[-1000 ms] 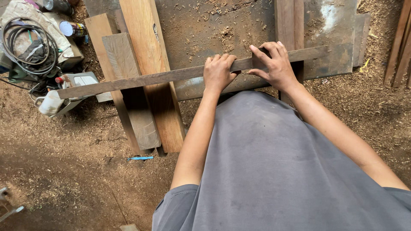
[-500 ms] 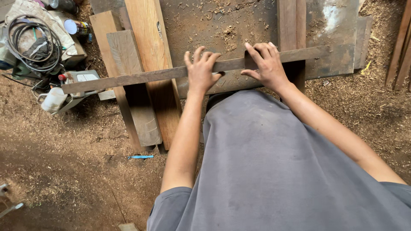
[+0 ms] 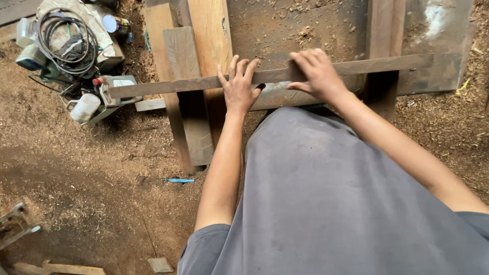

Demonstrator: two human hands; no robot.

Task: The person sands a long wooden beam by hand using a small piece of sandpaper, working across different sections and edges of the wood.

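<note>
Fingers (image 3: 239, 69) of left hand (image 3: 240, 89) splayed wide, pressed flat across long wooden strip (image 3: 193, 84); right hand (image 3: 318, 74) curled loosely over same strip, palm down, pinning rather than gripping, fingertips draped over far edge. Strip lying crosswise directly beneath both hands, long axis running left to right, resting on stacked planks (image 3: 196, 61) and dusty bench top (image 3: 300, 25). Longer overhang toward left, so left hand nearer that free end. Coiled cable (image 3: 63, 38) well apart, on sawdust floor (image 3: 76, 173).
</note>
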